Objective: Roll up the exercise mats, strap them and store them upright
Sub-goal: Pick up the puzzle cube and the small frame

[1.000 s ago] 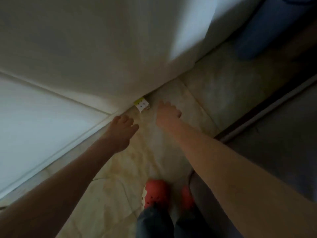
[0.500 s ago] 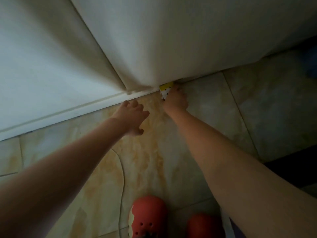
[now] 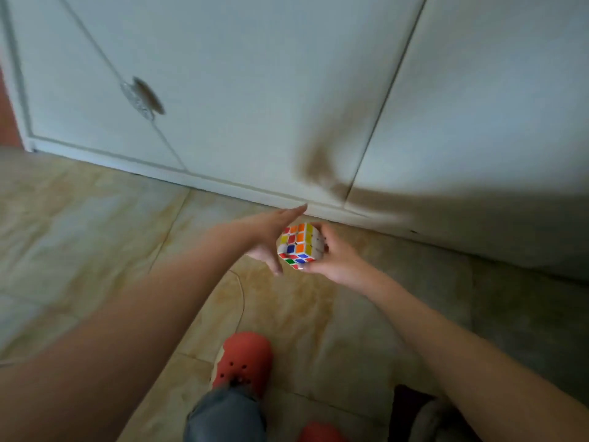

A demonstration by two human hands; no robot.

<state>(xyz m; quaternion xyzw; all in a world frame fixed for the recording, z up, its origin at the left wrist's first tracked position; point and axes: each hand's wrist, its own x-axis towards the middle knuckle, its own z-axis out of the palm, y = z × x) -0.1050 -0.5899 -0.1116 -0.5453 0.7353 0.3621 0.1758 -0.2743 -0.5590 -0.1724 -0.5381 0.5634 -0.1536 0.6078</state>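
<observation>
Exercise mats aren't anywhere I can see from this angle, so can't tell you where they are. What I've actually got is a puzzle cube (image 3: 299, 245), held in my right hand (image 3: 334, 256), fingers curled round its far side and thumb under the bottom edge. It's up off the floor, coloured stickers facing me: orange, yellow, red, blue, green, all scrambled. My left hand (image 3: 267, 237) is just beside the cube on its left, fingers straight and stretched out, palm turned toward it, thumb pointing down. Looks like it's right at the cube's left face, but whether it's really touching I can't say, bit blurry. Just past my fingertips is the bottom edge of a white cabinet (image 3: 255, 106), with a metal handle (image 3: 141, 98) up and well off to the left. Under both hands it's beige tile floor (image 3: 95, 234), and closer to me my red clog (image 3: 243, 362) with a jeans cuff over it.
</observation>
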